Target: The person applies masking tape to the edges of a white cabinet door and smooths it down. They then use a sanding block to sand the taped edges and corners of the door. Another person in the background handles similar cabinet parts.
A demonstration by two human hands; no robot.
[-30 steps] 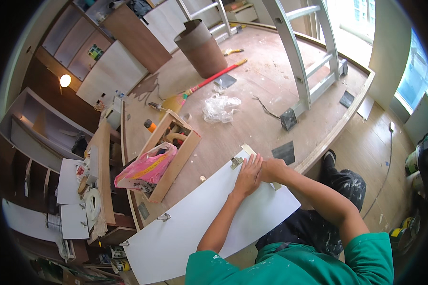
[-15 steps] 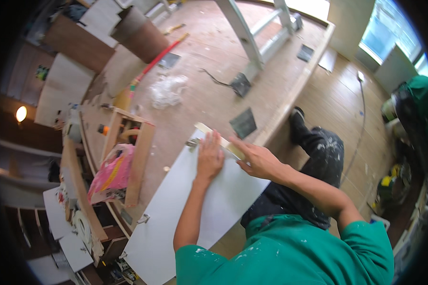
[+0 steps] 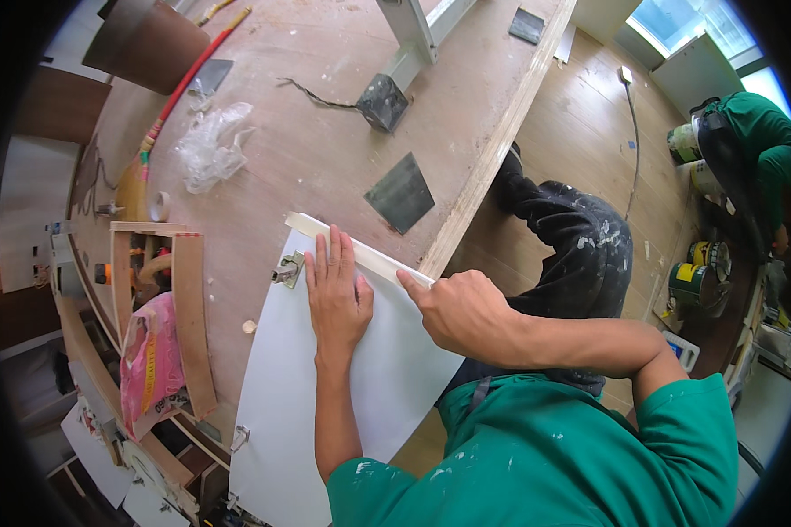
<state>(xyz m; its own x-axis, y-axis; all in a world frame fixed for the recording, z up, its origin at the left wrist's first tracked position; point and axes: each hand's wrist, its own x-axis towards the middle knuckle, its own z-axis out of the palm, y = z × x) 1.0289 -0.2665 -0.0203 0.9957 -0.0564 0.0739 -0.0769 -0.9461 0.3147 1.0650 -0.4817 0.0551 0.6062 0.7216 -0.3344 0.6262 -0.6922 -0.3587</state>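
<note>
A white cabinet door panel (image 3: 382, 382) lies in front of me, partly over the workbench. A pale, narrow strip (image 3: 373, 260) runs along its far edge. My left hand (image 3: 337, 294) rests flat on the panel, fingers straight and their tips touching the strip. At the strip's right end is my right hand (image 3: 466, 314), index finger pointing along it and the other fingers curled around the edge; the thumb is hidden. Beside my left fingertips sits a metal hinge (image 3: 287, 269), and a second hinge (image 3: 239, 437) is on the panel's left edge.
On the workbench (image 3: 299, 149) lie a dark square plate (image 3: 401, 193), crumpled clear plastic (image 3: 213, 147) and a red-handled tool (image 3: 193, 77). A ladder leg (image 3: 408, 63) stands beyond. Left is a wooden tool box (image 3: 192, 321) with a pink bag (image 3: 152, 356). A co-worker (image 3: 760, 132) bends near cans at right.
The view has shifted, so the bench items appear farther left. My right hand has gone from a looser grasp to curled fingers with the index finger along the strip. My left hand stays on the panel.
</note>
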